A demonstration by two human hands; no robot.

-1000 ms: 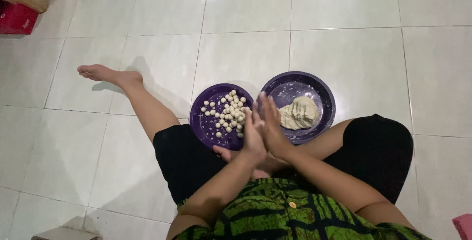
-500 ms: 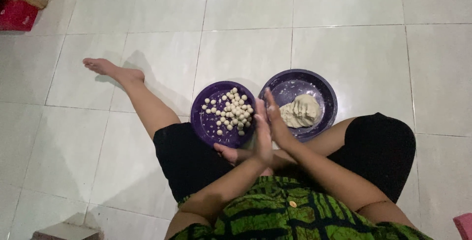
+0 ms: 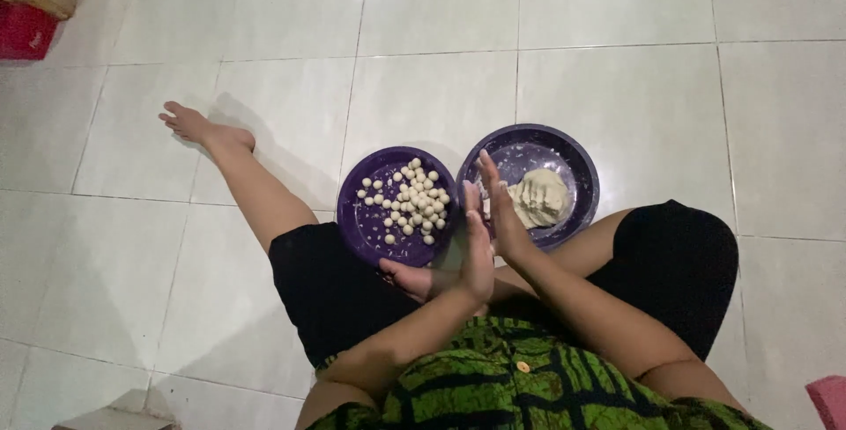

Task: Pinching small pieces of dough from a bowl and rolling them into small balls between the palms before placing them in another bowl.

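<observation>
My left hand [image 3: 478, 254] and my right hand [image 3: 495, 205] are pressed flat together, palm to palm, fingers straight and pointing away from me, above my lap. Whatever lies between the palms is hidden. Just beyond the hands a purple plate [image 3: 363, 227] on the floor holds several small pale dough balls [image 3: 414, 201]. Beside it on the right stands a purple bowl [image 3: 577, 166] with a lump of pale dough [image 3: 539, 196] in it.
I sit on a white tiled floor [image 3: 617, 86], my left leg [image 3: 251, 188] stretched out to the left and my right leg folded. A red box [image 3: 25, 32] sits far left, a pink object [image 3: 828, 399] at lower right, a grey thing [image 3: 106, 419] at the bottom left.
The palms have slid against each other: my right hand has moved forward toward the bowl while my left hand has drawn back a little. Plate and bowl have not moved.
</observation>
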